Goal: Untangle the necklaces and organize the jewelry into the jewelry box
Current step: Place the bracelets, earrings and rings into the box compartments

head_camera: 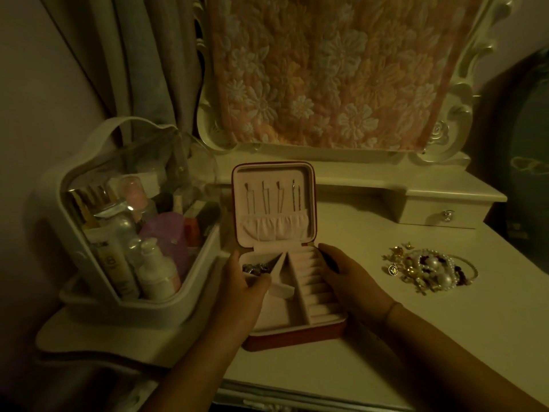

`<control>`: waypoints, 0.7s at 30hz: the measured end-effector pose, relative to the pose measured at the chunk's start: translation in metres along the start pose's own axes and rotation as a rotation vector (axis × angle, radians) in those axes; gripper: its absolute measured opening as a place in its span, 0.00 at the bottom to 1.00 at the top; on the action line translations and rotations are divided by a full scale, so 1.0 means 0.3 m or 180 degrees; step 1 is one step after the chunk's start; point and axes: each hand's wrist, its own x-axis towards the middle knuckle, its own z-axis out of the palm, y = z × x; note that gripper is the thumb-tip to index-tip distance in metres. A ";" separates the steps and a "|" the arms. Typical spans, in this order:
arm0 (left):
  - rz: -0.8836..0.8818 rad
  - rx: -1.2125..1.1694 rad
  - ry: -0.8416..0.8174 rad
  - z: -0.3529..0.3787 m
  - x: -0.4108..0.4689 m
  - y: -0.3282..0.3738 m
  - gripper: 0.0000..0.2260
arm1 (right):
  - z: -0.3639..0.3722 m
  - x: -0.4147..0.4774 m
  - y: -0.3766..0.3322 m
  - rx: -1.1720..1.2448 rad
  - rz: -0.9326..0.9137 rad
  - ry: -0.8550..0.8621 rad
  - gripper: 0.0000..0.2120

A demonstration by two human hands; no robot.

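The jewelry box point(300, 338) sits open on the pale tabletop point(416, 337), red outside and pink inside, its lid point(273, 173) standing upright with a row of thin hooks above a gathered pocket. The left hand point(242, 289) holds the box's left wall, its grip closed over the rim with the thumb curled inside the back left compartment, where a few small dark metal pieces point(256, 268) lie. The right hand point(344, 278) takes the right wall the same way, fingers wrapped round the outside and thumb lying by the ring rolls point(315, 281).

The tangled jewelry point(427, 272) is heaped on the tabletop well to the right of the box: gold chains, pearl strands, dark beads, and a small round pendant point(392, 269) whose mark is too small to make out.

Left of the box stands a white cosmetics case point(53, 203) with a clear front, packed with bottles. One tube point(114, 263) carries large printed letters, but the light is too dim to read them. Behind, a floral cloth point(326, 69) hangs over the mirror.
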 end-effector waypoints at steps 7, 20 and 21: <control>-0.0075 -0.0209 -0.0118 0.040 0.015 -0.007 0.21 | -0.046 -0.071 0.032 0.0053 0.0106 0.0132 0.20; -0.0149 0.0046 -0.0480 0.241 0.050 0.029 0.19 | -0.200 -0.122 0.091 0.0027 0.0281 0.0693 0.19; -0.0146 0.0052 -0.0474 0.247 0.051 0.028 0.19 | -0.205 -0.123 0.092 0.0044 0.0260 0.0681 0.18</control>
